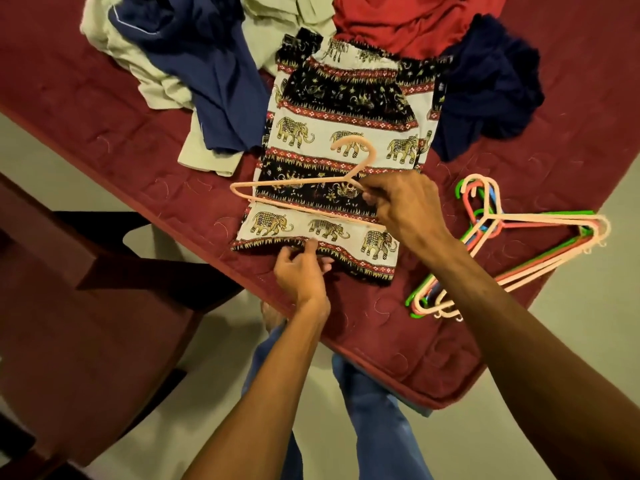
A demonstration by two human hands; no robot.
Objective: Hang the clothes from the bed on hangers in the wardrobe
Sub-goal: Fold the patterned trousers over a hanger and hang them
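An elephant-print garment [343,133] in black, white and red lies flat on the maroon bed [104,126]. A peach plastic hanger [298,192] lies across its lower half, hook pointing away from me. My right hand [405,206] grips the hanger's right shoulder. My left hand [301,268] pinches the garment's near hem. Behind the garment lie a blue garment [207,64], a cream one [138,64], a red one [408,19] and a dark navy one [485,88].
A stack of several coloured hangers [512,244] lies on the bed to the right of my right arm. A dark wooden chair [86,306] stands on the pale floor at the left. My legs in blue trousers [374,410] are at the bed's edge.
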